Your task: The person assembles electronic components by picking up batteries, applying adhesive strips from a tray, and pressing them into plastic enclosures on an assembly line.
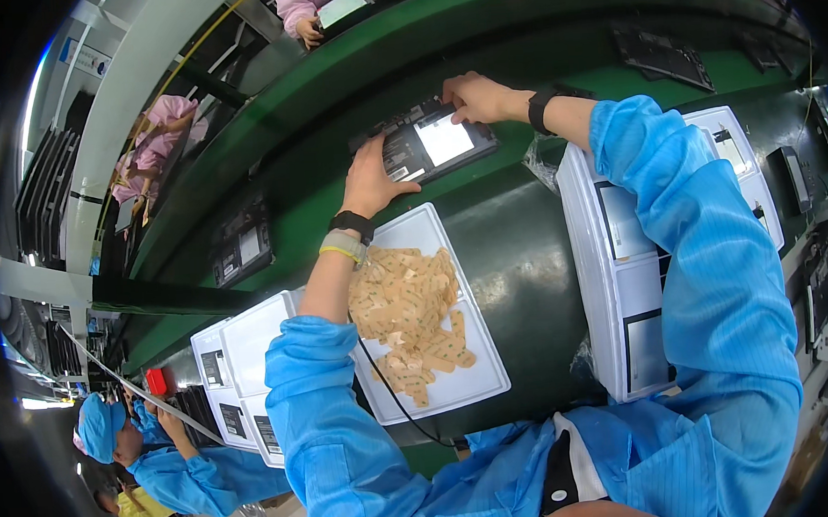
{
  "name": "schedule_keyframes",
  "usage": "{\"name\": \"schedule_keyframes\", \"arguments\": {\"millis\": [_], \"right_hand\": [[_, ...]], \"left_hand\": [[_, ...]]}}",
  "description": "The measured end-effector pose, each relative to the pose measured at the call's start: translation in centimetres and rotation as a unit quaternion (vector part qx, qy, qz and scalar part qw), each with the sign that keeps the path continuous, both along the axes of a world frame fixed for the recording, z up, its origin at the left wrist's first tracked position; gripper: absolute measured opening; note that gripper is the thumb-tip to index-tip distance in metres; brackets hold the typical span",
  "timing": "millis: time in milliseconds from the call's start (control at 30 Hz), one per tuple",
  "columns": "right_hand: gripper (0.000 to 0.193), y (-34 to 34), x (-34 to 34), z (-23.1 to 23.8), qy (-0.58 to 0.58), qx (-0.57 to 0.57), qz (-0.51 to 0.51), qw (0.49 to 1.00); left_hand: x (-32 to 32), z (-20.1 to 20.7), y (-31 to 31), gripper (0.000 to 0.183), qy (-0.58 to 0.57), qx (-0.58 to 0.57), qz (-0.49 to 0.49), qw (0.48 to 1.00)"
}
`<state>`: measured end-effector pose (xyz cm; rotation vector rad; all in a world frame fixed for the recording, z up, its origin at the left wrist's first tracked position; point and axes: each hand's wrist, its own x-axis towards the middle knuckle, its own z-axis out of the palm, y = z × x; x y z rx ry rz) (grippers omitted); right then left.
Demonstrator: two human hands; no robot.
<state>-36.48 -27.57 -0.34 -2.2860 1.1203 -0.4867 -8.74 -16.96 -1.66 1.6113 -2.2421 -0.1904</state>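
A dark laptop base with its inner parts showing lies on the green bench, a bright white rectangular panel set in its right half. At its left end rests my left hand, fingers together on the base and thumb stretched out apart along the near edge. My right hand is closed at the far right edge of the base, thumb and fingers bent round it. The fingertips are partly hidden. Below my left wrist is a white tray with a heap of tan adhesive pieces.
White trays with dark-labelled pieces stand left; a stack of white trays stands under my right arm. Other laptop bases lie left and far right. A black cable crosses the tan-piece tray. Co-workers sit left and across.
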Motion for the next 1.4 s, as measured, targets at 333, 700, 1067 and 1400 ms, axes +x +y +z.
{"name": "schedule_keyframes", "arguments": {"millis": [333, 700, 1067, 1400], "right_hand": [[0.092, 1.8, -0.7, 0.4, 0.13, -0.1, 0.129, 0.978], [0.116, 2.0, 0.1, 0.5, 0.281, -0.132, 0.162, 0.937], [0.072, 2.3, 0.9, -0.7, 0.238, -0.203, 0.225, 0.923], [0.049, 3.7, 4.1, 0.3, 0.309, -0.166, 0.223, 0.91]], "left_hand": [[0.8, 0.3, 0.0, 0.11, -0.045, 0.034, 0.022, 0.998], [1.9, 0.3, -0.6, 0.116, -0.162, 0.065, 0.008, 0.985], [3.7, -4.9, 1.2, 0.1, -0.117, -0.045, -0.019, 0.992], [7.6, 2.4, 7.4, 0.075, -0.045, 0.032, -0.008, 0.998]]}}
